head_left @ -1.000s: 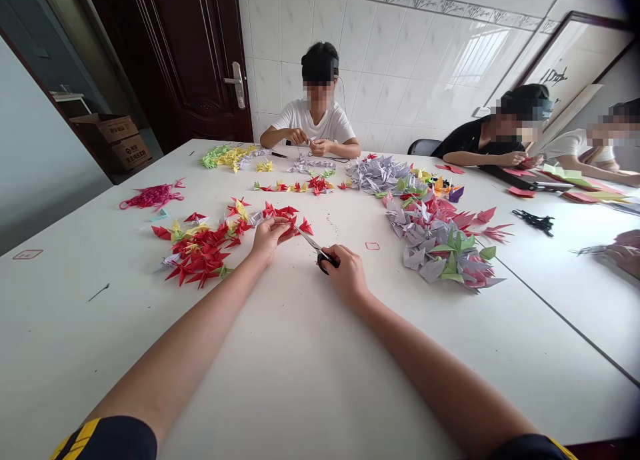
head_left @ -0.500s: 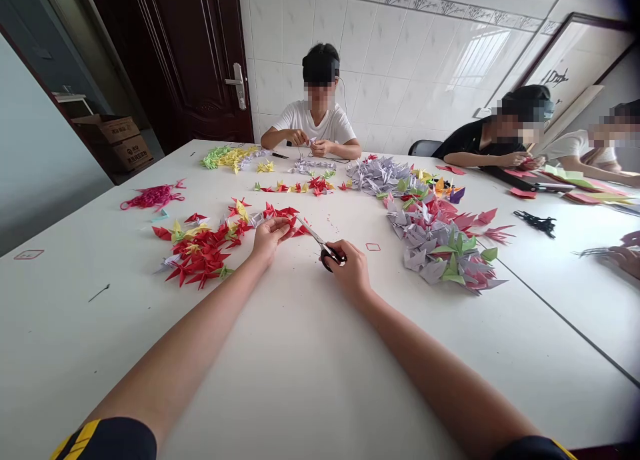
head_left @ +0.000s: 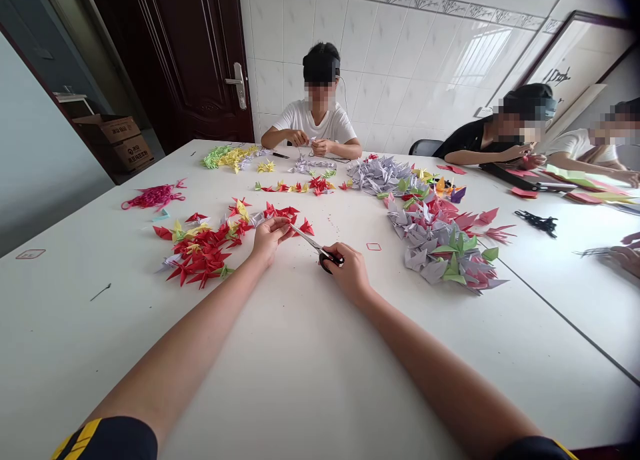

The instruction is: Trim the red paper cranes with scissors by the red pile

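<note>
My right hand point(head_left: 350, 271) is wrapped round the black handles of a pair of scissors point(head_left: 311, 241). The slim metal blades point up and left, their tips at the fingertips of my left hand point(head_left: 270, 239). Thumb and fingers of my left hand are pinched together; whatever lies between them is too small to make out. Just beyond the fingertips is a red folded-paper crane point(head_left: 304, 228). A heap of mostly red paper cranes point(head_left: 203, 253), with some yellow, green and white ones, lies left of my left hand and stretches behind it.
Right of my hands lies a large pile of pale, pink and green cranes point(head_left: 440, 240). Pink cord point(head_left: 154, 196) is bundled at left; black cords point(head_left: 537, 223) lie at right. A person point(head_left: 320, 123) sits opposite with hands at small paper pieces; others sit at right.
The scissors have swung down and left, bringing their tips to my left fingertips. The red crane beyond them shows more fully. My left hand has hardly moved.
</note>
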Action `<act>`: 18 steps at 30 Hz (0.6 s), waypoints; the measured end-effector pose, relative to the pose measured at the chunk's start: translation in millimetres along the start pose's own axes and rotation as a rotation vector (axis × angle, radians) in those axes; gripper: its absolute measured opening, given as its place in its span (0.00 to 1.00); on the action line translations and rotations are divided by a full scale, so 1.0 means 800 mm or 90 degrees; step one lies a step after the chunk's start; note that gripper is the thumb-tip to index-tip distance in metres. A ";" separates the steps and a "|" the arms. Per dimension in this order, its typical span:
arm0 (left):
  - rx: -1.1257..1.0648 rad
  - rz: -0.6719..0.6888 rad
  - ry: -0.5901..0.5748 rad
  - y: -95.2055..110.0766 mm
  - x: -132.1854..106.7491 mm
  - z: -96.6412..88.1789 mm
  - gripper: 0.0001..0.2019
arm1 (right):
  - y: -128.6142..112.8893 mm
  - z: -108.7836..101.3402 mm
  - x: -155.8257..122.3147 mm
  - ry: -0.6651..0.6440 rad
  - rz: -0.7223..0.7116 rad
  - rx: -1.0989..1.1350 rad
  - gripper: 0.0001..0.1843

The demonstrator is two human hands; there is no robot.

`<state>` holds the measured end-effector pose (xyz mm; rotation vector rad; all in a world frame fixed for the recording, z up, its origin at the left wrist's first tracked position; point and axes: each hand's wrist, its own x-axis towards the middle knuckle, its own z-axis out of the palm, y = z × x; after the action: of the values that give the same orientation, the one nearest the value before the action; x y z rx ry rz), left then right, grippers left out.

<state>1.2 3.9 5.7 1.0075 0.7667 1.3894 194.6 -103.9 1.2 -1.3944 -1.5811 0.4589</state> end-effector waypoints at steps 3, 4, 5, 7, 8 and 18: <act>-0.002 -0.002 0.003 0.000 0.000 0.000 0.13 | 0.000 0.000 0.000 0.006 -0.002 -0.003 0.10; -0.001 -0.004 0.002 0.000 0.000 0.000 0.13 | 0.000 0.000 0.000 0.010 -0.002 -0.003 0.10; -0.001 -0.005 0.002 0.000 -0.001 0.001 0.13 | 0.001 0.000 0.000 0.013 -0.002 -0.003 0.10; -0.003 -0.005 0.000 0.001 -0.001 0.001 0.13 | 0.001 0.000 0.000 0.011 0.001 -0.004 0.10; -0.004 -0.004 -0.001 0.001 -0.001 0.001 0.13 | 0.001 0.001 0.000 0.009 0.002 -0.006 0.09; -0.016 -0.026 -0.017 0.005 -0.004 0.002 0.14 | 0.000 0.001 0.001 -0.010 0.008 0.004 0.09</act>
<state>0.7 0.6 9.3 0.9837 0.7452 1.3453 194.4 -103.0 1.0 -1.4005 -1.5834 0.4836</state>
